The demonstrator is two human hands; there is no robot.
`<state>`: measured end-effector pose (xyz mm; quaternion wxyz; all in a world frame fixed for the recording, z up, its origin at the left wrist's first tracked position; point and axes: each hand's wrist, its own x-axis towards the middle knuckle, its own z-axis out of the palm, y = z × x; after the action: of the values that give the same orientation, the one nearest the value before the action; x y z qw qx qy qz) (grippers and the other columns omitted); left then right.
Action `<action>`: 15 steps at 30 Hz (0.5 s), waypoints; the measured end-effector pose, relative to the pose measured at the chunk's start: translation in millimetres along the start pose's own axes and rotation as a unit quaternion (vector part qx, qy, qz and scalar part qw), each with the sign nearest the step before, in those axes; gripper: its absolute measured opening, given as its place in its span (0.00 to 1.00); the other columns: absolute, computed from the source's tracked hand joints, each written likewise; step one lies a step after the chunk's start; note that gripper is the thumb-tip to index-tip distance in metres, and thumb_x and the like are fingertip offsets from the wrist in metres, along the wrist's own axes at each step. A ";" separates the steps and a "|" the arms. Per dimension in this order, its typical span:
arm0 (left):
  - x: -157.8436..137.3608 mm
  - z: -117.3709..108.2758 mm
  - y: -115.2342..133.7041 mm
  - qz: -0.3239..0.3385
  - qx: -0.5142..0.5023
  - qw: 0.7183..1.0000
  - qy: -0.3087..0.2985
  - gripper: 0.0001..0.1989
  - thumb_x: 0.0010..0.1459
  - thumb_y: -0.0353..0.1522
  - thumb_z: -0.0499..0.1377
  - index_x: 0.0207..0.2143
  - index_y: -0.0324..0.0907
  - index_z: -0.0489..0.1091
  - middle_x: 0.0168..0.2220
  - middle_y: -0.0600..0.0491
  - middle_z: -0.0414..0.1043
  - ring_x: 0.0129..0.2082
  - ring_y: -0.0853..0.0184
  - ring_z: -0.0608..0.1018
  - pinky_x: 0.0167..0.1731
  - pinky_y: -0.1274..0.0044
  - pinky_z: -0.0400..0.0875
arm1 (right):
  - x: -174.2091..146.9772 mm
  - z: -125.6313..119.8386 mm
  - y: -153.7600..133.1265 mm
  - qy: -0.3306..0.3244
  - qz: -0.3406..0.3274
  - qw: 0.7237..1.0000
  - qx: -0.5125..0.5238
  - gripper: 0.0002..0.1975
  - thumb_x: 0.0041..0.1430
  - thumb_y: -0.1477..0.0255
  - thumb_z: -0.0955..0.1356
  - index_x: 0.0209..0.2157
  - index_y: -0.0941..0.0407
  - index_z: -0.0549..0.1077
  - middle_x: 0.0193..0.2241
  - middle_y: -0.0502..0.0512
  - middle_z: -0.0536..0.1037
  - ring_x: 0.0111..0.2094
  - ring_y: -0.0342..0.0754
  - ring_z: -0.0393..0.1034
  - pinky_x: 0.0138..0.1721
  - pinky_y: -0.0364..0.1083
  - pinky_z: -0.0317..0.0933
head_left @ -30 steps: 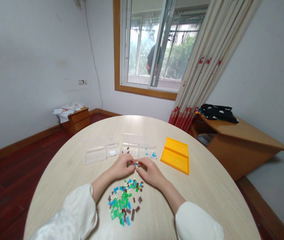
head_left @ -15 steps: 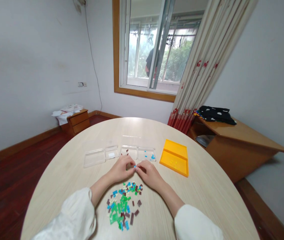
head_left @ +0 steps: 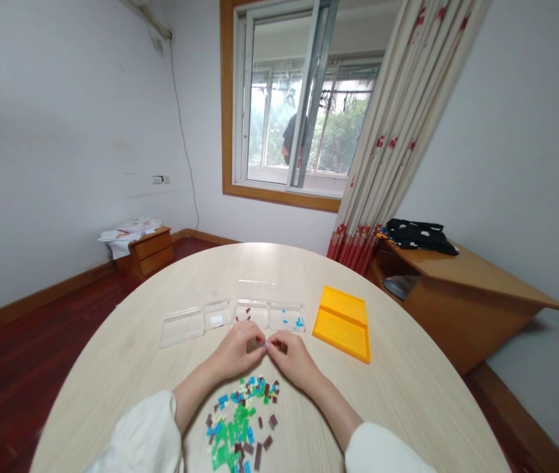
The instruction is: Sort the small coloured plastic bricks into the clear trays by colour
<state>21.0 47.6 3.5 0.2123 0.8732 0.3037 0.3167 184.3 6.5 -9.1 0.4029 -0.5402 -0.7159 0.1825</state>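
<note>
My left hand and my right hand meet fingertip to fingertip over the middle of the table. Pinched between them is a small blue toy brick, mostly covered by the fingers. Below the hands lies a loose pile of small bricks in green, blue, brown and cream. Just beyond my fingers is a clear tray with a few brown pieces in it. The clear tray to its right has several blue pieces.
An orange tray with small yellow pieces lies to the right. More clear trays stand at the left, one with a white label. Beyond the round table are a wooden desk, a small cabinet and a curtain.
The camera has tilted up slightly, so everything sits lower in view. Both hands keep their pinch, and the blue brick shows less between the fingertips.
</note>
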 end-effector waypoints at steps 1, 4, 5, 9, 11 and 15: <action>0.0 -0.2 0.4 0.000 0.001 1.000 -0.002 0.03 0.52 0.30 0.56 0.27 0.40 0.68 0.29 0.52 0.69 0.34 0.66 0.70 0.38 0.74 0.62 | 0.2 0.4 -0.1 -0.001 0.002 1.000 0.002 0.08 0.54 0.75 0.64 0.24 0.58 0.73 0.21 0.51 0.72 0.25 0.43 0.65 0.28 0.42 0.58; 0.0 -0.4 0.7 0.001 0.002 1.000 -0.002 0.03 0.52 0.30 0.56 0.27 0.40 0.68 0.29 0.52 0.69 0.34 0.66 0.70 0.37 0.75 0.63 | 0.4 0.7 -1.0 0.001 0.001 1.000 0.003 0.08 0.53 0.76 0.64 0.23 0.58 0.73 0.21 0.50 0.72 0.24 0.43 0.64 0.27 0.41 0.58; -0.1 -0.2 0.3 0.002 0.002 1.000 -0.002 0.03 0.52 0.30 0.56 0.28 0.40 0.68 0.29 0.52 0.69 0.34 0.66 0.70 0.37 0.75 0.63 | 0.4 0.6 -1.2 0.004 -0.001 1.000 0.002 0.07 0.52 0.76 0.64 0.23 0.58 0.72 0.20 0.50 0.72 0.24 0.43 0.63 0.27 0.41 0.57; -0.7 1.7 -2.7 -0.001 -0.012 1.000 0.007 0.03 0.51 0.30 0.58 0.30 0.40 0.69 0.30 0.52 0.69 0.34 0.67 0.69 0.36 0.76 0.63 | 1.2 -1.1 -0.5 0.049 -0.037 0.998 -0.025 0.07 0.51 0.77 0.64 0.22 0.58 0.70 0.20 0.50 0.71 0.24 0.43 0.63 0.27 0.41 0.57; -1.1 2.7 -4.3 -0.005 -0.016 1.000 0.016 0.05 0.50 0.30 0.59 0.32 0.40 0.69 0.30 0.52 0.69 0.33 0.67 0.70 0.36 0.76 0.63 | 2.2 -3.0 1.8 0.090 -0.059 0.993 -0.049 0.07 0.53 0.76 0.63 0.22 0.57 0.69 0.21 0.51 0.72 0.26 0.44 0.64 0.29 0.42 0.58; -1.4 2.9 -5.3 -0.013 -0.013 1.000 0.019 0.08 0.49 0.29 0.60 0.34 0.40 0.68 0.30 0.52 0.69 0.33 0.67 0.70 0.36 0.76 0.64 | 5.0 -9.4 10.0 0.161 -0.074 0.980 -0.086 0.08 0.56 0.73 0.62 0.24 0.57 0.69 0.22 0.52 0.72 0.27 0.46 0.65 0.31 0.44 0.58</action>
<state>20.0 50.0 -2.1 0.2220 0.8599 0.3151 0.3346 197.3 13.0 -8.4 0.4775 -0.5403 -0.6928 0.0004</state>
